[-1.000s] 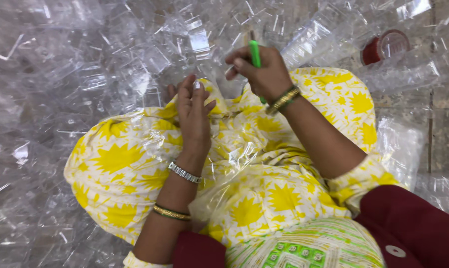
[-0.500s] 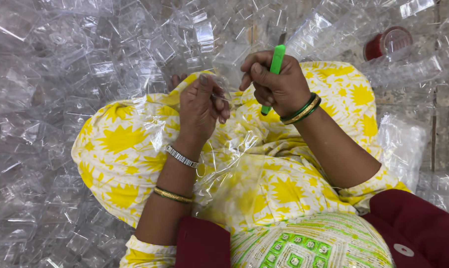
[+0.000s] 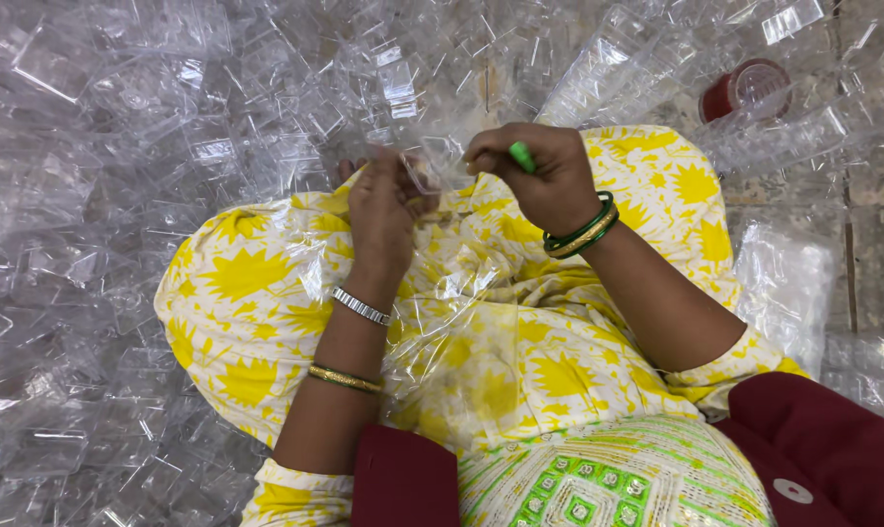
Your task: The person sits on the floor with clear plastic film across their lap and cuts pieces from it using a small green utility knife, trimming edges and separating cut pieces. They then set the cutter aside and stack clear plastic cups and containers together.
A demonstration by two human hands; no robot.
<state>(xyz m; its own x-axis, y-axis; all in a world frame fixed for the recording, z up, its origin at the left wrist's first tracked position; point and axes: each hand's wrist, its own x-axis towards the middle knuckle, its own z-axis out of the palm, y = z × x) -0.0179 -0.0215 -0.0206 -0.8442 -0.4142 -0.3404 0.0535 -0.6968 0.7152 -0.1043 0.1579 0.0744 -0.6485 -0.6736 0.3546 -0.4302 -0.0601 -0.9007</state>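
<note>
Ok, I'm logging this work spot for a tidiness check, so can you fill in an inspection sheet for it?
Surface: tiled floor, mostly covered.
Job's things: clear plastic piece between both hands; green tool.
Clutter: clear plastic containers all round; clear film across the lap; red-lidded jar.
Grippers: left hand pinches the piece; right hand fisted round the tool.
Cables: nothing seen.
Surroundings: nothing seen beyond the pile.

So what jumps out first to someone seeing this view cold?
The heap of clear plastic containers covering the floor all around. Then the yellow flowered cloth over the lap in the middle, where the right hand grips a green tool and the left hand pinches a clear plastic piece.
</note>
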